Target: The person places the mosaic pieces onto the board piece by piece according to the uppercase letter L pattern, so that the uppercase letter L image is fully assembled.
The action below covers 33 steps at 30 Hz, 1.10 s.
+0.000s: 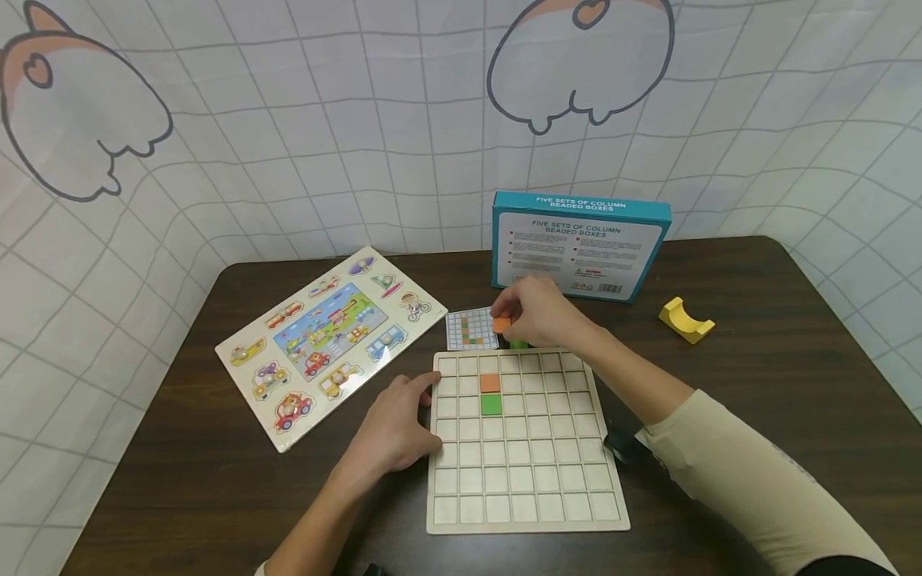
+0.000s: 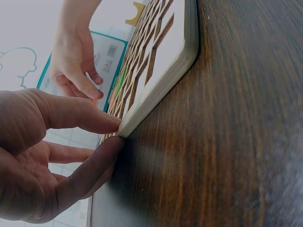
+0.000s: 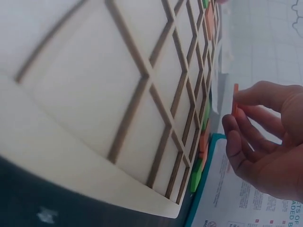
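My right hand (image 1: 543,312) pinches a small orange square tile (image 1: 502,325) between thumb and fingers, held up beyond the far edge of a wooden grid board (image 1: 533,456). Edge-on, that tile (image 3: 235,99) looks thin in the right wrist view. On the board, an orange tile (image 1: 489,383) sits in the top row with a green tile (image 1: 491,405) directly below it. Thumb and fingers of my left hand (image 1: 394,424) are spread along the board's left edge, touching it. A pattern card (image 1: 471,330) with a small coloured grid lies just past the board.
Behind the board lie loose green tiles (image 3: 196,175) and orange tiles (image 3: 203,143), partly hidden by my right hand in the head view. A teal-edged box (image 1: 579,248) stands at the back. A vehicle picture puzzle (image 1: 331,344) lies left; a yellow curved block (image 1: 686,320) sits right.
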Tool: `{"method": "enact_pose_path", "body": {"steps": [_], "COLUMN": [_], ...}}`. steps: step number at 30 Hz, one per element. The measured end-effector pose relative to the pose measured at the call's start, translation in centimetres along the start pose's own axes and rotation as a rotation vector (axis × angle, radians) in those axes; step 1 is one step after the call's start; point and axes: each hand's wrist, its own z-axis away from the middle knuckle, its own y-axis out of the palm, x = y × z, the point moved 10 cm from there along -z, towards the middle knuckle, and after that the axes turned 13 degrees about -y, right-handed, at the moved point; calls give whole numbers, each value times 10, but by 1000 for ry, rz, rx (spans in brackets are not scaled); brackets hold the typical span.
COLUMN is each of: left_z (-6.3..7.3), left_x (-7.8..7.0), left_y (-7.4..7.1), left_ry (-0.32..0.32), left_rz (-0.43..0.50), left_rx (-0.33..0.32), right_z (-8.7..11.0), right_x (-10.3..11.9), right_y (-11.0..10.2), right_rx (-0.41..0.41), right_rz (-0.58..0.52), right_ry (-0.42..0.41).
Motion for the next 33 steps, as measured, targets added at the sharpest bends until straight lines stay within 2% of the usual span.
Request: {"method": "enact_pose_path", "body": {"steps": [9,16,26,33], "left_z": [0,0,-1,0], "left_x": [-1,-1,-2,-1], "left_y": [0,0,0,-1], "left_ry": [-5,-5,-2,-5], "left_rz": [-1,-5,-7,-6], "left_rx": [-1,-3,2,2], "right_z": [8,16,24,29], "right_x": [3,7,15,24], "right_y": [1,5,10,16], "right_rx": [-2,11,26,39], "right_rz": [15,-33,-42,-66], "right_ry": [2,21,42,8]}}
